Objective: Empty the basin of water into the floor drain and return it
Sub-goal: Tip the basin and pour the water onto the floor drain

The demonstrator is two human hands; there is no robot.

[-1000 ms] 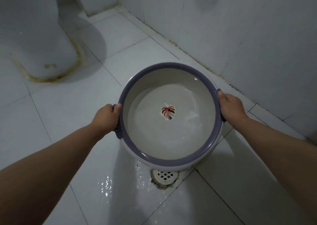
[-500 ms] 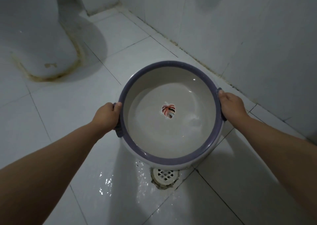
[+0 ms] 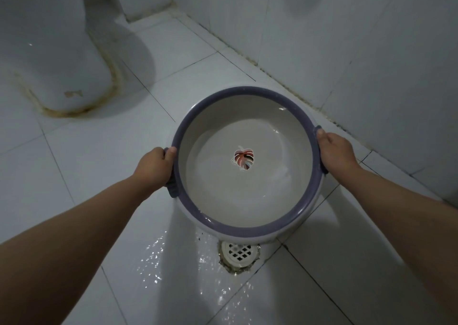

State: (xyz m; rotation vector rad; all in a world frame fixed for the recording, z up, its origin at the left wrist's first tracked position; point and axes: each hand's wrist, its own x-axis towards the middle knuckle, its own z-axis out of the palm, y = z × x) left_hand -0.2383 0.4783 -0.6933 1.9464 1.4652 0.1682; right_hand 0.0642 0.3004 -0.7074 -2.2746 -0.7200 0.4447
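Two bare hands hold a round white plastic basin with a purple-grey rim [image 3: 247, 226] by its side handles, above the white tiled floor [image 3: 104, 166]. Left hand [image 3: 155, 167] curled closed around the left handle, thumb hooked over the rim. Right hand [image 3: 334, 151] wrapped closed over the right handle, thumb on the rim. Basin contains shallow clear water; a small pink-and-brown leaf sticker [image 3: 244, 160] shows at the centre of the bottom. Near edge of the basin sits just above and behind the round white floor drain grate [image 3: 239, 253], overlapping its far edge from this view. Floor around the drain is wet, with bright glints on the tiles. White toilet base [image 3: 57, 59] stands well apart at upper left, a brownish stained seam along its foot. White tiled wall [image 3: 359, 52] runs along the right.
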